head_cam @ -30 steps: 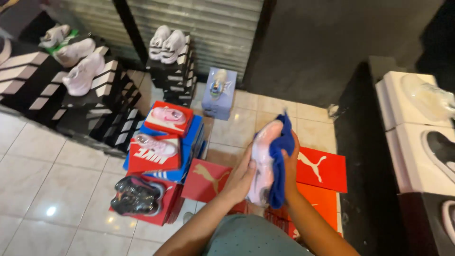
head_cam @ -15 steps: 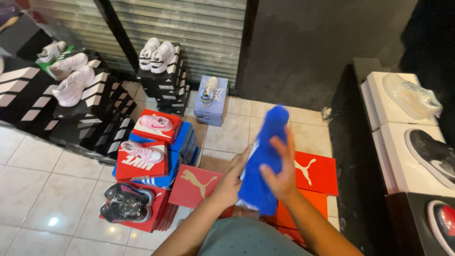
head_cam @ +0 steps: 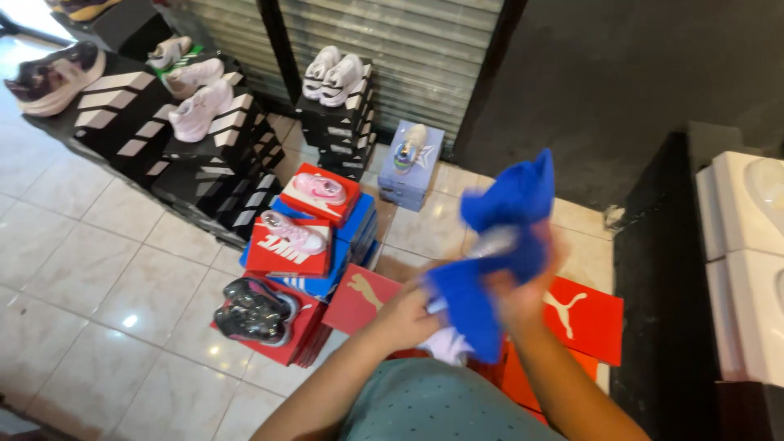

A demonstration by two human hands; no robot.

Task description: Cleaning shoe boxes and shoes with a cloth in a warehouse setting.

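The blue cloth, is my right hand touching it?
Touching. The head view shows the right hand gripping the blue cloth, its fingers wrapped into the fabric with no gap.

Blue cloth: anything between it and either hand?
No. The right hand grips the blue cloth directly; the left hand holds the white shoe under it. Contact detail is motion-blurred.

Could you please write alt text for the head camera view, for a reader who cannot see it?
A person's right hand rubs a blue cloth over a pale shoe gripped by the left hand. Shoes displayed on stacked boxes cover the tiled floor.
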